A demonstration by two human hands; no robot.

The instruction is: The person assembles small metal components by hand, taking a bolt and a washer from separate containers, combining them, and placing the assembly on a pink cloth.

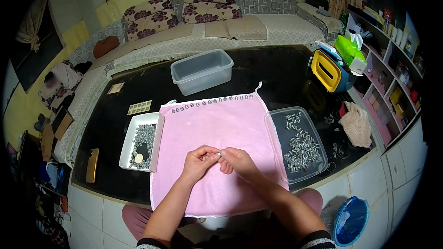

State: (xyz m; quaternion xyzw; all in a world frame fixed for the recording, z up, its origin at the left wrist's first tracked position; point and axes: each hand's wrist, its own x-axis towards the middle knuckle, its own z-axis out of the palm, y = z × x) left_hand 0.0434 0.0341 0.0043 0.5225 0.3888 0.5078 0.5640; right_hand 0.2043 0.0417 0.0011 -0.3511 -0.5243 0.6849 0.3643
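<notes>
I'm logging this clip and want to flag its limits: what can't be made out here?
- Small metal part, head view: pinched between the left hand and right hand; fingertips cover it, too small to tell its shape.
- Parts in the white tray and the clear tray: too small to tell apart.
- Row of pieces along the pink cloth: tiny.
- Blue bucket: darkened at the rim.

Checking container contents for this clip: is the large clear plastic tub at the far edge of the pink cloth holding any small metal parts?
No, the large clear plastic tub beyond the pink cloth looks empty.
</notes>
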